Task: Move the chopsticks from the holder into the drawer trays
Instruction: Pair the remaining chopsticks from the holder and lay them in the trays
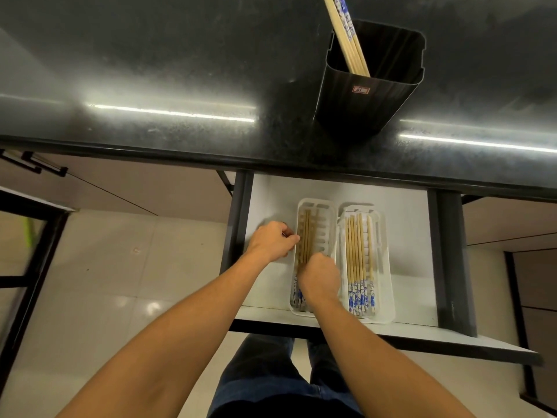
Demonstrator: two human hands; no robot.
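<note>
Down in the open drawer (271, 200), the right hand (319, 274) was curled around chopsticks (306, 236) lying in the left tray (316, 203). The left hand (272, 241) pinched that tray's side. More chopsticks (355, 254) lay in the right tray (385, 267). A few sticks (351, 46) stood in the black holder (361, 107) on the counter (150, 70).

A kitchen: a dark stone counter (180, 70) carries a chopstick holder (361, 98), and the open drawer (407, 233) beneath holds cutlery trays (388, 273), above a tiled floor (105, 282).
</note>
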